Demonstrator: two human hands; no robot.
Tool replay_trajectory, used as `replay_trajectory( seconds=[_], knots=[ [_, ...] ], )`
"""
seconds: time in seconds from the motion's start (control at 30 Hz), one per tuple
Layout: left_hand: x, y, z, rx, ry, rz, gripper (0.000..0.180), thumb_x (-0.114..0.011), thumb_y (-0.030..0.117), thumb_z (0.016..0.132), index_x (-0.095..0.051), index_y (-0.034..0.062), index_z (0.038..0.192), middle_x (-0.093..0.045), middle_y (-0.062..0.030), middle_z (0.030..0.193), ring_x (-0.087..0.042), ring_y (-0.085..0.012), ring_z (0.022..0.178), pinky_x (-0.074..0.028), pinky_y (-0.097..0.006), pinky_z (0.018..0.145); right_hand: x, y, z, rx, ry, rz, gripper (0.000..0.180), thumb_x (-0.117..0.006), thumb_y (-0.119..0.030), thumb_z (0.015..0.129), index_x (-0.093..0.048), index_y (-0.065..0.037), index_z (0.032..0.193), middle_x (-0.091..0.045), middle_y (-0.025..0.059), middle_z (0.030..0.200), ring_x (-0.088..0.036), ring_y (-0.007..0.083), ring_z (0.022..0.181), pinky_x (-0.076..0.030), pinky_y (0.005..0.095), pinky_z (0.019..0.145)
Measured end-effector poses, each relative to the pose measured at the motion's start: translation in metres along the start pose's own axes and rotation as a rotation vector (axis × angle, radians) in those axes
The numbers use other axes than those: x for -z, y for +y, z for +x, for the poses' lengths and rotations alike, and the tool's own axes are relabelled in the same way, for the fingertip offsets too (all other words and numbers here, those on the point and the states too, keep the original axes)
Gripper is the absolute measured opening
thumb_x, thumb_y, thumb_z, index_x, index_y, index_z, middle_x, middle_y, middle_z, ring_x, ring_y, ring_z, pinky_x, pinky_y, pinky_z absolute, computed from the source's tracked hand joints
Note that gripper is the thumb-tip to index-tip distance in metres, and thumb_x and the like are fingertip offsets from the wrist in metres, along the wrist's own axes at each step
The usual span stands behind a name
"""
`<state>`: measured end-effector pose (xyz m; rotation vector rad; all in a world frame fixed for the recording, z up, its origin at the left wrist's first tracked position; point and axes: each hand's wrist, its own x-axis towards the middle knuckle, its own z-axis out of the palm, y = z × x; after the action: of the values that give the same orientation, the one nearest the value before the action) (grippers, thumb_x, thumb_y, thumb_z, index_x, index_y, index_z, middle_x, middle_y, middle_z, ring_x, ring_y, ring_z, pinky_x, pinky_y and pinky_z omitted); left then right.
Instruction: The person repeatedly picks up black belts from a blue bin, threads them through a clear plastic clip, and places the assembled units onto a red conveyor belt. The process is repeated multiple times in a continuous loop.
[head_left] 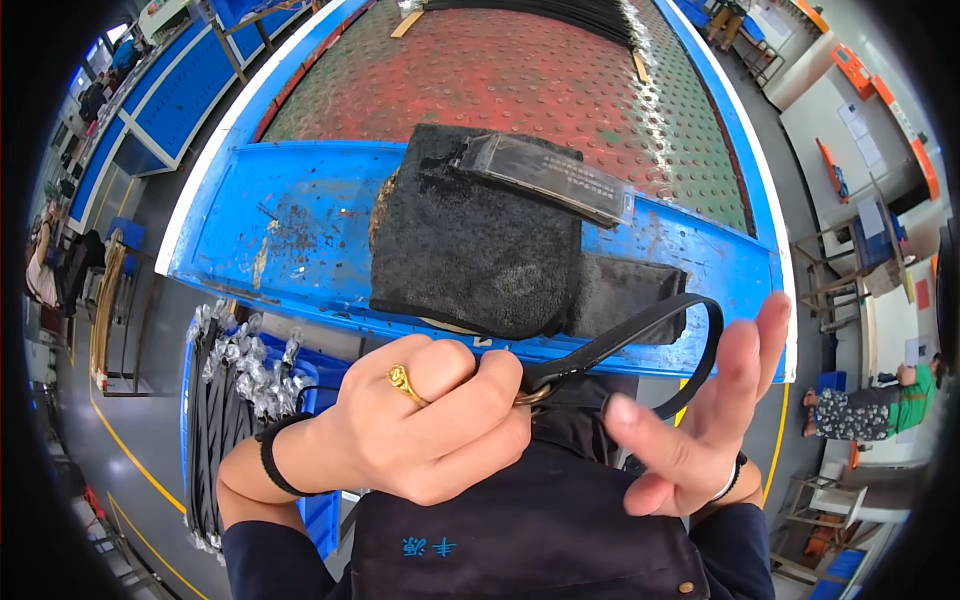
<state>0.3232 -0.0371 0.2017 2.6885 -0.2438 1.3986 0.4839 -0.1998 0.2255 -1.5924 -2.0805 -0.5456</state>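
My left hand (430, 420), with a gold ring on it, is closed in a fist around the buckle end of a black belt (640, 325). A bit of the metal buckle (535, 395) shows at the edge of the fingers. From there the belt curves out to the right in a loop and comes back down behind my right hand (705, 430). That hand is open, its fingers and thumb spread beside the loop. Whether it touches the strap is hard to tell. Beyond both hands, a dark cloth pad (480, 240) lies on the blue table edge (300, 220).
A flat dark block in clear wrapping (550, 175) rests on the pad. Another dark piece (630, 290) lies beside it. Several wrapped black belts (225, 420) hang at the left. A red-green studded surface (480, 80) carries more black strips (540, 15) at its far end.
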Motion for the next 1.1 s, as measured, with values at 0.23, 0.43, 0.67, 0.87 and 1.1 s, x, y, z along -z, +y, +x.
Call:
replay_trajectory(
  seconds=[0.23,0.43,0.67,0.87,1.1],
  knots=[
    [-0.001,0.0,0.002,-0.027,-0.016,0.014,0.014,-0.061,0.008,0.049,-0.054,0.0076,0.061,-0.053,-0.0041,0.073,-0.042,-0.0129,0.054,-0.034,-0.021,0.043,-0.001,-0.002,0.008,-0.032,-0.099,-0.058,0.058,-0.024,-0.057,0.088,-0.066,-0.02,0.102,-0.024,0.0224,0.139,-0.013,0.0448,0.13,-0.005,0.0537,0.104],
    [-0.001,0.001,0.002,-0.033,-0.036,0.015,0.014,-0.06,0.01,0.048,-0.053,0.0094,0.06,-0.051,-0.0017,0.072,-0.04,-0.0112,0.056,-0.032,-0.02,0.044,-0.002,0.0,0.013,-0.053,-0.125,-0.056,0.06,-0.023,-0.058,0.088,-0.066,-0.018,0.102,-0.025,0.0236,0.138,-0.016,0.0456,0.129,-0.008,0.0531,0.105],
    [0.01,-0.005,-0.001,-0.042,-0.118,-0.014,0.012,-0.062,0.008,0.053,-0.051,0.0075,0.059,-0.054,-0.005,0.071,-0.043,-0.0157,0.053,-0.035,-0.024,0.042,-0.001,0.024,0.003,-0.449,0.222,0.146,0.058,-0.023,-0.05,0.092,-0.062,-0.009,0.109,-0.031,0.0236,0.136,-0.021,0.0399,0.129,-0.012,0.0483,0.105],
    [0.03,-0.013,-0.007,0.108,-0.124,-0.156,0.01,-0.062,0.009,0.054,-0.055,0.0065,0.061,-0.054,-0.0055,0.07,-0.046,-0.0179,0.053,-0.037,-0.027,0.045,-0.028,0.055,-0.047,-0.613,-0.184,-0.024,0.044,-0.036,-0.039,0.091,-0.061,-0.009,0.111,-0.033,0.0121,0.139,-0.018,0.0339,0.132,-0.006,0.0486,0.106],
    [0.036,-0.018,-0.004,0.249,-0.231,-0.265,0.016,-0.058,0.007,0.044,-0.055,0.007,0.06,-0.054,-0.0046,0.069,-0.047,-0.0188,0.052,-0.037,-0.027,0.045,-0.004,0.054,-0.046,-0.576,-0.389,-0.142,0.036,-0.044,-0.036,0.088,-0.069,-0.011,0.093,-0.044,0.0084,0.131,-0.021,0.0356,0.131,-0.005,0.0512,0.105]
  ],
)
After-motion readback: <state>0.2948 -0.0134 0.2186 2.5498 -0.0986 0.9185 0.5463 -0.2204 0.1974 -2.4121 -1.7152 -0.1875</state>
